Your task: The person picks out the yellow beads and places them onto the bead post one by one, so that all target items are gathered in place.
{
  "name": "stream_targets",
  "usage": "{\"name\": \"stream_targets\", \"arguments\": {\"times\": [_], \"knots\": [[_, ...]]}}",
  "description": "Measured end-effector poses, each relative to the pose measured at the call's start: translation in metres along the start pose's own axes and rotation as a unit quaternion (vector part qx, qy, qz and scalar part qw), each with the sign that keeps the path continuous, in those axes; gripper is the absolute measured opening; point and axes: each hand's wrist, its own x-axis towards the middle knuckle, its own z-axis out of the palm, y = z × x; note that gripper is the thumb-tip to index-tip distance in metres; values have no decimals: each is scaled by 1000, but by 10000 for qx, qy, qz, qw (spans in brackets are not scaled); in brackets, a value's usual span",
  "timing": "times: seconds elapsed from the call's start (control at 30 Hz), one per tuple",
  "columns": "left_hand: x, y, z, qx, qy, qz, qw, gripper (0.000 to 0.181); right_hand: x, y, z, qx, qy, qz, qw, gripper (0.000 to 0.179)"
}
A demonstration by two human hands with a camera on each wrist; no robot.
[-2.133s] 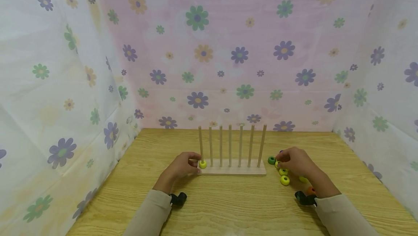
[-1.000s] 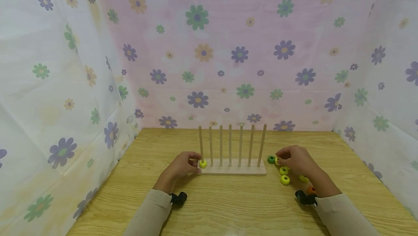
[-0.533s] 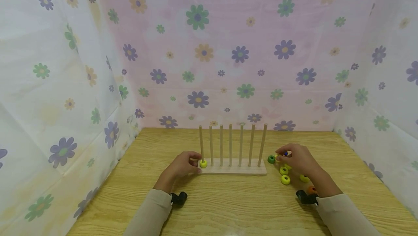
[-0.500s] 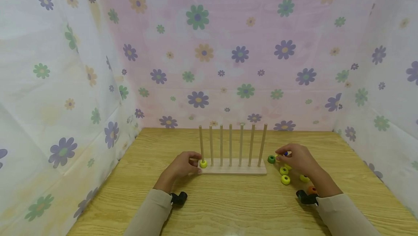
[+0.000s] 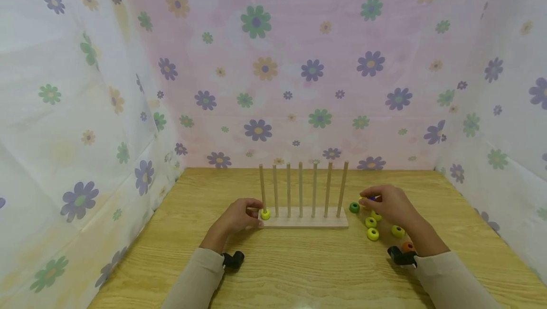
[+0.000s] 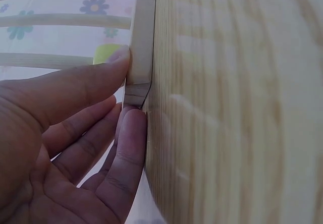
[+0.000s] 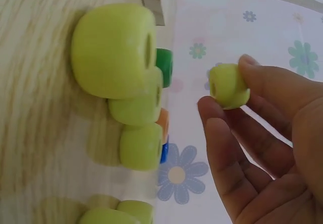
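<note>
A light wooden peg rack (image 5: 303,222) stands mid-table with a row of several upright pegs. One yellow bead (image 5: 265,214) sits at the foot of its leftmost peg. My left hand (image 5: 237,215) holds the rack's left end, its thumb beside that bead and its fingers around the base's corner (image 6: 137,94). To the right of the rack, my right hand (image 5: 391,207) pinches another yellow bead (image 7: 227,85) between thumb and fingertips, raised off the table in the right wrist view. In the head view the fingers hide most of this bead.
Loose beads lie around the right hand: a green bead (image 5: 354,207), a blue bead (image 5: 372,199), an orange bead (image 5: 408,247) and several yellow ones, the closest yellow bead (image 5: 372,234) in front. Flowered cloth (image 5: 299,86) encloses the wooden table (image 5: 299,266) at back and sides.
My right hand has risen slightly with the yellow bead in its fingers, uncovering the blue bead and more of the yellow ones. The left hand and the rack have stayed put.
</note>
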Motion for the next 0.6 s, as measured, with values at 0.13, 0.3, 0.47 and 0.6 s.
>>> {"name": "stream_targets", "arguments": {"times": [0.13, 0.3, 0.47, 0.6], "knots": [[0, 0, 0, 11, -11, -10, 10000, 56, 0, -3, -4, 145, 43, 90, 9998, 35], [0, 2, -1, 73, -6, -51, 10000, 55, 0, -8, -9, 119, 196, 122, 9997, 33], [3, 4, -1, 381, 236, -129, 9989, 47, 2, -10, -14, 46, 281, -78, 9996, 30], [6, 3, -1, 652, 482, -223, 9965, 38, 5, -14, -18, 56, 285, -140, 9995, 31]]}}
